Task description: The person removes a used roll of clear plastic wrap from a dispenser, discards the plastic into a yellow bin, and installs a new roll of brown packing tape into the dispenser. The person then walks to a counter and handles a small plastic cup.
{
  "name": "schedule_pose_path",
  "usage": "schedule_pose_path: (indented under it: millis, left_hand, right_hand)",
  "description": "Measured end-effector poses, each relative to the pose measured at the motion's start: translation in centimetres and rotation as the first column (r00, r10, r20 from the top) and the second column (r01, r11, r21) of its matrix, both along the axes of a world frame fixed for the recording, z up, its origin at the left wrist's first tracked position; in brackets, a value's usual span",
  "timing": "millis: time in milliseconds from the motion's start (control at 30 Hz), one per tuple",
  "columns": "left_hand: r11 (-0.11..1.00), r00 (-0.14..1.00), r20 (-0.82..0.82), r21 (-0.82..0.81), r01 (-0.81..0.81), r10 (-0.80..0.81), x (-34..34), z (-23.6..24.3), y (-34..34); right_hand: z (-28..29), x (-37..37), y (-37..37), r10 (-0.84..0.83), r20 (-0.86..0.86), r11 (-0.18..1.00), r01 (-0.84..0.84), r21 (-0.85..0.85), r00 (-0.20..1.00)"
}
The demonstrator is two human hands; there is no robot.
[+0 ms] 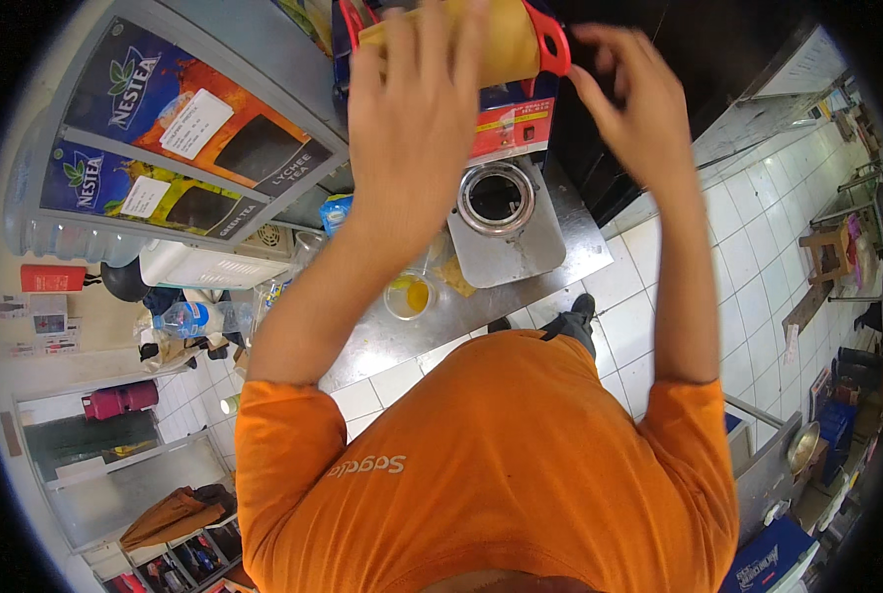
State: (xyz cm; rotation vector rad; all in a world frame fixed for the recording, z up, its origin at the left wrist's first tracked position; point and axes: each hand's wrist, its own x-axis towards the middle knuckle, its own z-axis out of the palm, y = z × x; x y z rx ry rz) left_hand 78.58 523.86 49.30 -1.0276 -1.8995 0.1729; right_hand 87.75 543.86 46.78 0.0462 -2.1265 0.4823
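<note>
My left hand (417, 109) is raised and lies flat on a yellow roll (506, 40) held between red end pieces on top of a cup-sealing machine (506, 124). My right hand (629, 94) hovers beside the roll's right red end, fingers spread, holding nothing. Below them sits the machine's round metal cup ring (497, 198) on a grey tray, with no cup in it. A clear plastic cup (409, 296) with a little yellow liquid stands on the steel counter (471, 316), under my left forearm.
A tea drink dispenser (165, 128) fills the upper left. Water bottles (189, 318) lie left of the counter. White tiled floor (748, 257) spreads to the right, with a wooden stool (829, 249). Shelves and a maroon jug (120, 400) are at lower left.
</note>
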Motion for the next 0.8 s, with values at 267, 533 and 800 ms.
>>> schedule_pose_path:
  millis: [267,533,800]
  left_hand:
    - [0.944,0.542,0.802,0.078,0.322,-0.252,5.6,-8.0,-9.2]
    - [0.827,0.137,0.861,0.508,-0.239,-0.49,2.0,-17.8,-9.7]
    - [0.637,0.375,0.745,0.667,-0.387,-0.552,-1.5,-20.7,-6.8]
  right_hand:
    - [-15.4,0.4,-6.1,0.222,0.257,0.584,0.083,-0.808,0.941]
    - [-15.9,-2.5,-4.4,0.233,0.59,0.745,0.248,-0.62,0.773]
    - [-17.3,-2.3,-4.4,0.235,0.484,0.669,0.221,-0.71,0.843]
